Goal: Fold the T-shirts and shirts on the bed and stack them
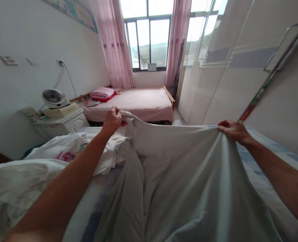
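Note:
A large grey-green cloth (179,161) hangs stretched between my two hands over the bed, its upper edge nearly straight and its lower part draped toward me in folds. My left hand (114,117) pinches its upper left corner, where the fabric bunches. At the upper right edge, my right hand (233,130) grips the cloth between thumb and fingers. Whether it is a garment or a sheet I cannot tell. To the left, beneath and beyond my left forearm, lies a crumpled white garment (63,148) with a pink print.
Blue-and-white bedding (257,151) covers the near bed. A pink-covered bed (141,101) stands by the window. At left, a fan (53,97) sits on a box on a white cabinet (75,122). A glossy wardrobe (224,87) lines the right side.

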Available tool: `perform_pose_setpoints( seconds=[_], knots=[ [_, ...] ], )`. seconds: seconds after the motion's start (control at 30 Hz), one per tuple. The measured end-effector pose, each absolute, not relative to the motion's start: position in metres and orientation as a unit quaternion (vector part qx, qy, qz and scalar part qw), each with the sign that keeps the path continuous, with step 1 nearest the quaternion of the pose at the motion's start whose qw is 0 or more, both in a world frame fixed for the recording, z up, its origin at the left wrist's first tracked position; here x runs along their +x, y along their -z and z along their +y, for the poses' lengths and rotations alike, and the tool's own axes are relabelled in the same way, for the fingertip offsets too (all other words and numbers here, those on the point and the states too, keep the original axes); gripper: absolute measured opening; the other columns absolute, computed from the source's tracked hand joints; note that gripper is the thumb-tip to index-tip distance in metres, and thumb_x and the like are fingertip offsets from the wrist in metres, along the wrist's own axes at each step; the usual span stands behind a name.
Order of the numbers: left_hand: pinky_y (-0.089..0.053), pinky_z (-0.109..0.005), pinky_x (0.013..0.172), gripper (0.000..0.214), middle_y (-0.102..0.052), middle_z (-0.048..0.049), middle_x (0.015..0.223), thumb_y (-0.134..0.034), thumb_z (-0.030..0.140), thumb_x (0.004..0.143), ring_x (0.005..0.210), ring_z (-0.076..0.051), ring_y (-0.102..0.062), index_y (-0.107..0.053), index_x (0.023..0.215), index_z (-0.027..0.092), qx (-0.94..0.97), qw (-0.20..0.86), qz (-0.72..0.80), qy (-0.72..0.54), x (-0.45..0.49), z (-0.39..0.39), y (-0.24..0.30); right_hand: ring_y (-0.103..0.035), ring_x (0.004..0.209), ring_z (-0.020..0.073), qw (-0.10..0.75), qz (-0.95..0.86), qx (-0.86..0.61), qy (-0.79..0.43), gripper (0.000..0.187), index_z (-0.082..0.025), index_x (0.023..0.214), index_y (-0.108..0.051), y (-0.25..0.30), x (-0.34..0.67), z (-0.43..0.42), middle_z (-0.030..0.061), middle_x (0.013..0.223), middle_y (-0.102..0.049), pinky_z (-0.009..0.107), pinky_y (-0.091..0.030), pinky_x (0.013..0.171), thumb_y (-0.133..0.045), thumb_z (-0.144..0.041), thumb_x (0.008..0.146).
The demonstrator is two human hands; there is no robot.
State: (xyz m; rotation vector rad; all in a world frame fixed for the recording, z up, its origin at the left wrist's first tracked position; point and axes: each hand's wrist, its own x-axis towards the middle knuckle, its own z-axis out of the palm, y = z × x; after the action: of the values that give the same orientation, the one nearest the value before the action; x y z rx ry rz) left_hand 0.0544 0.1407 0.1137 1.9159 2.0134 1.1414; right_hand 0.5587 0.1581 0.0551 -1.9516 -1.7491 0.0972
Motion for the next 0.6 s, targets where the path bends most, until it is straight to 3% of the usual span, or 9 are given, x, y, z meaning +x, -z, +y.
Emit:
perform_pose_setpoints(
  seconds=[0.1, 0.17, 0.23, 0.33, 0.43, 0.53, 0.6],
  knots=[
    [-0.051, -0.036, 0.081, 0.028, -0.061, -0.0184, 0.106, -0.031, 0.017, 0.093, 0.094, -0.021, -0.064, -0.047, 0.113, 0.006, 0.629, 0.037, 0.662, -0.405, 0.068, 0.168, -0.106, -0.058, 0.086, 0.018, 0.229, -0.632, -0.74, 0.029, 0.029, -0.012, 0.099, -0.064, -0.051, 0.556, 0.173, 0.0139, 0.1, -0.068, 0.028, -0.039, 0.077, -0.047, -0.031, 0.085],
    [-0.04, -0.039, 0.1, 0.034, -0.053, -0.0217, 0.125, -0.038, 0.016, 0.09, 0.12, -0.025, -0.051, -0.045, 0.121, 0.004, 0.65, 0.026, 0.646, -0.399, 0.076, 0.176, -0.093, -0.058, 0.088, 0.0196, 0.222, -0.627, -0.746, 0.043, 0.03, -0.011, 0.098, -0.064, -0.042, 0.554, 0.177, 0.0162, 0.101, -0.067, 0.029, -0.039, 0.078, -0.045, -0.03, 0.086],
    [-0.03, -0.039, 0.11, 0.044, -0.045, -0.0218, 0.136, -0.049, 0.015, 0.084, 0.132, -0.028, -0.039, -0.044, 0.125, 0.002, 0.674, 0.032, 0.633, -0.38, 0.08, 0.173, -0.076, -0.058, 0.09, 0.0214, 0.212, -0.635, -0.742, 0.032, 0.032, -0.01, 0.099, -0.064, -0.029, 0.553, 0.176, 0.0179, 0.101, -0.067, 0.029, -0.04, 0.078, -0.044, -0.032, 0.086],
    [-0.03, -0.037, 0.112, 0.047, -0.046, -0.0187, 0.139, -0.053, 0.007, 0.074, 0.133, -0.028, -0.039, -0.053, 0.121, 0.005, 0.722, 0.059, 0.613, -0.316, 0.073, 0.148, -0.049, -0.059, 0.095, 0.0244, 0.198, -0.649, -0.734, 0.007, 0.039, -0.01, 0.105, -0.063, -0.006, 0.558, 0.164, 0.0196, 0.107, -0.065, 0.032, -0.042, 0.082, -0.042, -0.037, 0.086],
    [-0.03, -0.034, 0.112, 0.044, -0.047, -0.014, 0.139, -0.046, 0.007, 0.076, 0.132, -0.024, -0.042, -0.058, 0.118, 0.011, 0.791, 0.074, 0.558, -0.24, 0.06, 0.101, -0.028, -0.058, 0.103, 0.028, 0.196, -0.666, -0.72, -0.012, 0.045, -0.011, 0.111, -0.06, 0.014, 0.567, 0.139, 0.0209, 0.113, -0.062, 0.035, -0.042, 0.089, -0.039, -0.041, 0.085],
    [-0.034, -0.037, 0.109, 0.039, -0.052, -0.0139, 0.133, -0.045, 0.025, 0.086, 0.128, -0.025, -0.046, -0.056, 0.122, 0.013, 0.784, 0.073, 0.567, -0.241, 0.051, 0.05, -0.014, -0.06, 0.104, 0.03, 0.189, -0.667, -0.72, -0.03, 0.047, -0.015, 0.109, -0.061, 0.027, 0.574, 0.108, 0.0195, 0.113, -0.063, 0.037, -0.045, 0.089, -0.039, -0.046, 0.082],
    [-0.04, -0.04, 0.104, 0.048, -0.056, -0.0155, 0.128, -0.045, 0.04, 0.088, 0.123, -0.028, -0.05, -0.051, 0.127, 0.013, 0.742, 0.082, 0.617, -0.249, 0.05, 0.022, -0.007, -0.063, 0.099, 0.0305, 0.193, -0.66, -0.726, -0.02, 0.046, -0.019, 0.105, -0.062, 0.031, 0.574, 0.087, 0.0171, 0.109, -0.066, 0.038, -0.048, 0.086, -0.04, -0.051, 0.079]
  ],
)
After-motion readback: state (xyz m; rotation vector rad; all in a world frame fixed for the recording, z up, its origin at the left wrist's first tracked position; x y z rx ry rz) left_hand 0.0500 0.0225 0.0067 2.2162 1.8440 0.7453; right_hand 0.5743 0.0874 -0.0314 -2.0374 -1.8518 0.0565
